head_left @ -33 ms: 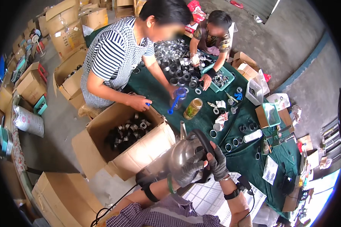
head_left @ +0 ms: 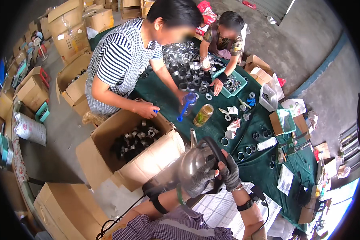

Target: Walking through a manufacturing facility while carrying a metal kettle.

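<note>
**Kettle (head_left: 188, 163) up close, its spout (head_left: 193, 138) toward the counter (head_left: 250, 170)**

From my end of the feed, I see the right hand (head_left: 229, 174) closed around the lower part of the kettle's black handle (head_left: 213, 147). The left hand (head_left: 203, 178) lies against the metal body, its fingers bent; I can't tell whether it grips or only steadies. Both hands wear grey gloves that leave the fingertips bare. The kettle is at the near side of the counter, just right of an open cardboard box (head_left: 150, 168); what bears its weight, I can't make out. A white gridded sheet (head_left: 214, 206) lies below the hands.

Inside the box I see a heap of dark ring-shaped parts (head_left: 132, 145). Beyond the spout, on green cloth, a jar (head_left: 204, 115) with yellowish contents stands near a clear bottle with a blue lid (head_left: 191, 97). One co-worker's hand (head_left: 182, 97) is at that bottle; the same person's other hand (head_left: 147, 109) has a small blue piece by the box's edge.

To the right I find loose rings (head_left: 237, 156) and a white cylinder (head_left: 267, 144). At the far side, a second co-worker's hand (head_left: 217, 87) rests just beside a teal tray (head_left: 239, 91) of metal pieces.
</note>
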Demonstrator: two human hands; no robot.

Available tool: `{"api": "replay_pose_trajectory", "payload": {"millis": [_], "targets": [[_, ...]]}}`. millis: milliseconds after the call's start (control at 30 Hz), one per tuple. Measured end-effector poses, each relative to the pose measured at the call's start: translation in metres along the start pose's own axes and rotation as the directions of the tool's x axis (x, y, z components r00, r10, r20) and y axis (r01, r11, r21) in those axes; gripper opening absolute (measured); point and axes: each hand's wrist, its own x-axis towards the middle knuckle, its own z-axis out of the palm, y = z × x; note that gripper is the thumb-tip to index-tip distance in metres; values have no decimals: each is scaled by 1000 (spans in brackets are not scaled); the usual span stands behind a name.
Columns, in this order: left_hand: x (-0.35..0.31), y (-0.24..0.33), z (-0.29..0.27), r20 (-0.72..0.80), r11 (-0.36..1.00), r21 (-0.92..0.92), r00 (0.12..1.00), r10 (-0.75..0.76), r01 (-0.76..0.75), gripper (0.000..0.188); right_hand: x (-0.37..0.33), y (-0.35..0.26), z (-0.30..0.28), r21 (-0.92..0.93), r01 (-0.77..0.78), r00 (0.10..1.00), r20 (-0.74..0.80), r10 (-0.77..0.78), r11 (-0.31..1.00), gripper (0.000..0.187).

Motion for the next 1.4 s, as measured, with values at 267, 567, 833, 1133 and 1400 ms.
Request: {"api": "replay_pose_trajectory", "payload": {"millis": [267,567,833,1133,1400], "targets": [[33,5,-37,210,955,292,978,-22,-42,45,24,-8,8,25,-135,982,-129,137,991,50],[85,77,-19,280,954,43,913,-297,298,31,78,-31,29,112,-96,958,-260,122,989,53],[132,87,-53,312,962,253,932,-183,104,41,131,-46,39,41,-118,961,-245,125,992,51],[158,155,-41,402,817,448,898,179,-363,36,183,-50,51,26,-215,944,-251,215,976,49],[181,185,-42,296,913,349,949,108,-212,21,225,-54,55,-44,-280,938,-225,264,959,45]]}}
